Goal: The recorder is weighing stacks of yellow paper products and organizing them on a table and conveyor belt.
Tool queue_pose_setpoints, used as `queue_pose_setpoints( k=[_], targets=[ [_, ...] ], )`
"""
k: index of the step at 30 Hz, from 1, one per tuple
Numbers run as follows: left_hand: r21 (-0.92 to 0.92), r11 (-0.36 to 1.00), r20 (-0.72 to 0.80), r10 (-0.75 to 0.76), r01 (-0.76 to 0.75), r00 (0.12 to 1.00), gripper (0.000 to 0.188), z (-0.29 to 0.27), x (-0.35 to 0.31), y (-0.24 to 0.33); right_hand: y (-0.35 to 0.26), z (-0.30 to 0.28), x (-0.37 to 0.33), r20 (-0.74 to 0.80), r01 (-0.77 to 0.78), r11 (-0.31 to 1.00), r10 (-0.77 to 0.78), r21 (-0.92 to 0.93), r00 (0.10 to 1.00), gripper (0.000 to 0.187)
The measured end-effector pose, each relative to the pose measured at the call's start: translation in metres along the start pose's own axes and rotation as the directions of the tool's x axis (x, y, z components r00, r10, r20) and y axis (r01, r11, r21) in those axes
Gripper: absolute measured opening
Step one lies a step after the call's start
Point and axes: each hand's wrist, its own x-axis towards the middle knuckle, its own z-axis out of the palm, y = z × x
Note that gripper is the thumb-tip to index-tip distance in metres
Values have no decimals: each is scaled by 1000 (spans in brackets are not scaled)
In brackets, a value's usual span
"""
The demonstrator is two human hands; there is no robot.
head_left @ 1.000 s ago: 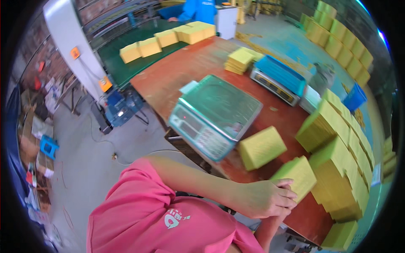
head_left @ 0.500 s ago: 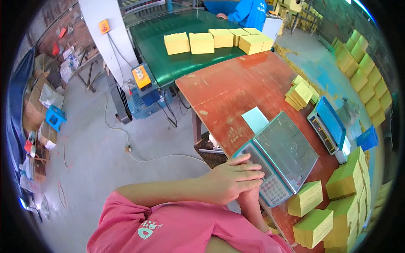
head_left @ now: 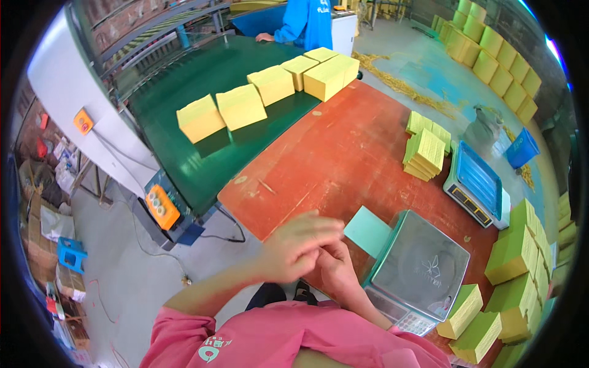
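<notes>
My left hand (head_left: 297, 242) lies across my right hand (head_left: 336, 267) in front of my body, near the front edge of the red table (head_left: 307, 153). The left fingers are stretched out. Those of the right are curled and partly hidden under the left, so whatever they may hold cannot be seen. Just right of my hands stands a scale (head_left: 422, 264) with a grey platform, its keypad partly behind my right forearm. A pale green card (head_left: 368, 231) lies against the scale's far left corner. Small bundles of yellow paper (head_left: 424, 153) are piled farther back.
Several yellow paper blocks (head_left: 270, 84) line the green conveyor (head_left: 178, 172); more are stacked at the right (head_left: 512, 260). A blue-topped scale (head_left: 480, 172) stands at the table's right side. An orange control box (head_left: 161, 207) sits beside the conveyor. A person in blue (head_left: 300, 27) stands beyond it.
My hands have come off the scale's keypad and moved left, still one over the other. The view has turned, so the scale now appears lower.
</notes>
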Motion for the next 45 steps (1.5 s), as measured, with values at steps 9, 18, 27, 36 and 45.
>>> queue_pose_setpoints(
  k=[9, 18, 27, 36, 45],
  targets=[
    [-390, 794, -118, -546, 467, 829, 48, -137, 130, -282, -16, -5, 132, -253, 79, 956, -154, -284, 955, 27],
    [-563, 652, -83, -655, 507, 751, 43, -165, 290, -505, -33, -61, 344, -342, 116, 833, -343, -541, 875, 28],
    [-4, 850, -134, -522, 526, 843, 38, -146, 389, -603, -121, -171, 593, -297, 5, 401, -686, -916, 664, 55],
    [-355, 522, 392, -670, 775, 631, 39, -137, 422, -639, -105, -199, 658, -423, 134, 762, -486, -633, 765, 77],
    [-312, 582, 655, -441, 751, 613, 45, -87, 355, -521, -76, -180, 488, -534, 218, 818, -524, -532, 664, 58]
  ],
)
